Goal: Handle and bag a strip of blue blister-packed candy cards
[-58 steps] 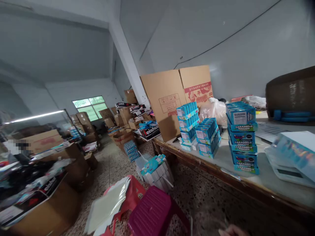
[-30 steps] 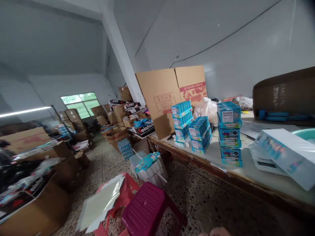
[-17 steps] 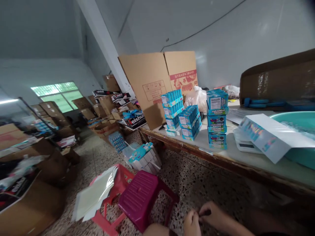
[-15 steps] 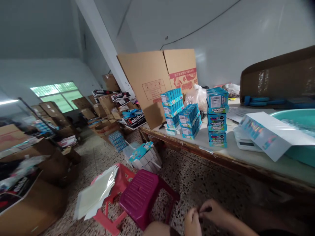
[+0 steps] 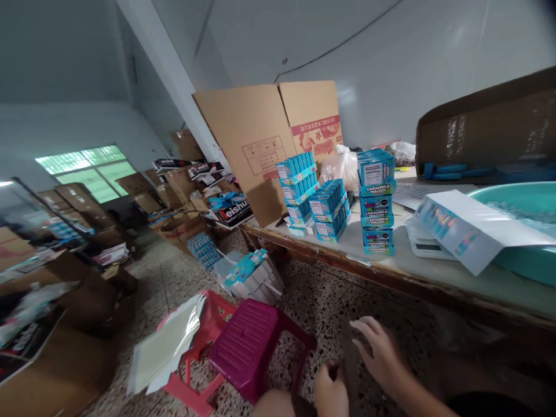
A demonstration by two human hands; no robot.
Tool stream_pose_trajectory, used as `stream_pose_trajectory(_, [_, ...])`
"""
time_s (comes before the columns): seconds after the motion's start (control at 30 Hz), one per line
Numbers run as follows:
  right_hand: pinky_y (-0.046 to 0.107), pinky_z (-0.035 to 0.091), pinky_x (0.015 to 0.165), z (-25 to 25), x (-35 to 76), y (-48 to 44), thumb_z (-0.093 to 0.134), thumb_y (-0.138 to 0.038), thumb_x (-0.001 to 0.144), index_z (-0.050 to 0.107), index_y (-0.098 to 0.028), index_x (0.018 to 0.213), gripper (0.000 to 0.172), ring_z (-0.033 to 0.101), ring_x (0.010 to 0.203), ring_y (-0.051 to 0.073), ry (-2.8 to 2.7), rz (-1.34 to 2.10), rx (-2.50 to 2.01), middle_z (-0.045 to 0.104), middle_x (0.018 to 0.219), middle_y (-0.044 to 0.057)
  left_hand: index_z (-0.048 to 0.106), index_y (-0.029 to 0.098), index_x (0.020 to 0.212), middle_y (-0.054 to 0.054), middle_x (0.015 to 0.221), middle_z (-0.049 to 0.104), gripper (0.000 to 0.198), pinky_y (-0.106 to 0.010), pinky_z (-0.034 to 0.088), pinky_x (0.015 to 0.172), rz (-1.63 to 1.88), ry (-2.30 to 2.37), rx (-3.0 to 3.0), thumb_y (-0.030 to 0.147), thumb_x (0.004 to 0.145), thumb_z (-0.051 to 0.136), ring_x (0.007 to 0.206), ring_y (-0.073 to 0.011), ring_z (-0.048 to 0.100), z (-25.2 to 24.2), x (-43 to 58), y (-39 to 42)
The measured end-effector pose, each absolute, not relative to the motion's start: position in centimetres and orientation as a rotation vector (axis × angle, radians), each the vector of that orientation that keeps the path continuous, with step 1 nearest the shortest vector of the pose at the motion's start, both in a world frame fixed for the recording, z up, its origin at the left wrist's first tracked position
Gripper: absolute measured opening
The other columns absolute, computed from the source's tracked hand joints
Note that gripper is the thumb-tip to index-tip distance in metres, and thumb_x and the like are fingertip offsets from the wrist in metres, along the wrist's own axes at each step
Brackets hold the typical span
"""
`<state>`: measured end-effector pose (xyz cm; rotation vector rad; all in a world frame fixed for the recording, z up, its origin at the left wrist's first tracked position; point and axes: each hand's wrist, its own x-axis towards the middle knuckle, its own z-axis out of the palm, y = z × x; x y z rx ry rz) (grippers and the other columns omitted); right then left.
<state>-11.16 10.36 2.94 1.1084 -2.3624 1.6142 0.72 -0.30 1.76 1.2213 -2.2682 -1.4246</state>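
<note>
the long table (image 5: 438,278) runs ahead of my hands, stacks of blue candy boxes (image 5: 376,202) on it. the purple stool (image 5: 252,347) stands just left of them: stiff, light plastic i'd judge, best taken by its seat edge. my right hand (image 5: 382,353) hovers open, fingers spread; my left hand (image 5: 330,389) is curled shut, around what i cannot tell.

At lower centre, the left hand (image 5: 330,387) curls closed beside the spread right hand (image 5: 381,353), near a magenta stool (image 5: 249,346).
</note>
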Motion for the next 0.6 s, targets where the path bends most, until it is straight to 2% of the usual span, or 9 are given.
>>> stream_pose_trajectory(0.1, [0.034, 0.051, 0.081, 3.9, -9.2, 9.9, 0.046, -0.023, 0.091, 0.071, -0.023, 0.091, 0.025, 0.063, 0.089, 0.022, -2.201, 1.668, 1.438, 0.068, 0.094, 0.009, 0.066, 0.016, 0.084, -0.010, 0.086, 0.072, 0.018, -0.032, 0.047, 0.081, -1.403, -2.313, 1.157, 0.025, 0.084, 0.050, 0.086, -0.0249, 0.066, 1.2, 0.7, -0.2])
stream_pose_trajectory(0.17, [0.031, 0.050, 0.074, 3.7, -8.1, 9.4, 0.042, -0.022, 0.091, 0.067, -0.021, 0.079, 0.027, 0.062, 0.080, 0.020, -2.251, 1.827, 1.461, 0.066, 0.083, 0.008, 0.066, 0.017, 0.084, -0.010, 0.087, 0.072, 0.017, -0.032, 0.047, 0.080, -1.370, -2.340, 1.115, 0.027, 0.084, 0.053, 0.085, -0.0248, 0.066, 1.2, 0.8, 0.0])
stream_pose_trajectory(0.23, [0.030, 0.048, 0.071, 2.9, -7.7, 8.8, 0.046, -0.023, 0.084, 0.062, -0.020, 0.072, 0.020, 0.061, 0.075, 0.020, -2.389, 2.043, 1.287, 0.064, 0.075, 0.006, 0.066, 0.019, 0.084, -0.008, 0.088, 0.072, 0.019, -0.032, 0.047, 0.081, -1.327, -2.347, 1.091, 0.029, 0.086, 0.050, 0.087, -0.0234, 0.066, 1.7, 1.0, 0.2])
stream_pose_trajectory(0.33, [0.030, 0.046, 0.073, 1.7, -8.1, 8.1, 0.054, -0.020, 0.066, 0.058, -0.021, 0.066, 0.004, 0.059, 0.074, 0.020, -2.653, 2.411, 0.817, 0.062, 0.069, 0.002, 0.065, 0.020, 0.079, -0.006, 0.082, 0.071, 0.022, -0.031, 0.049, 0.077, -1.217, -2.300, 1.081, 0.030, 0.088, 0.048, 0.081, -0.0214, 0.067, 2.7, 1.2, 0.5])
stream_pose_trajectory(0.4, [0.029, 0.044, 0.069, 1.3, -8.6, 7.7, 0.055, -0.018, 0.058, 0.055, -0.021, 0.061, 0.004, 0.056, 0.066, 0.018, -2.797, 2.636, 0.481, 0.057, 0.061, -0.002, 0.065, 0.020, 0.078, -0.006, 0.079, 0.071, 0.022, -0.032, 0.050, 0.075, -1.111, -2.262, 1.035, 0.031, 0.087, 0.049, 0.078, -0.0212, 0.067, 3.2, 1.2, 0.6])
stream_pose_trajectory(0.5, [0.028, 0.041, 0.062, 1.3, -9.2, 7.4, 0.054, -0.019, 0.057, 0.050, -0.021, 0.056, 0.005, 0.052, 0.056, 0.016, -2.822, 2.900, 0.216, 0.051, 0.053, -0.004, 0.066, 0.020, 0.078, -0.007, 0.081, 0.070, 0.026, -0.033, 0.052, 0.076, -1.027, -2.282, 0.894, 0.036, 0.088, 0.049, 0.080, -0.0218, 0.067, 3.3, 0.9, 0.7])
stream_pose_trajectory(0.6, [0.026, 0.043, 0.064, 2.0, -9.4, 7.4, 0.058, -0.020, 0.063, 0.050, -0.020, 0.056, 0.010, 0.054, 0.058, 0.015, -2.656, 3.163, 0.132, 0.055, 0.056, -0.003, 0.066, 0.021, 0.074, -0.006, 0.079, 0.067, 0.030, -0.033, 0.052, 0.075, -1.050, -2.358, 0.688, 0.043, 0.087, 0.049, 0.079, -0.0212, 0.066, 3.3, 0.7, 1.0])
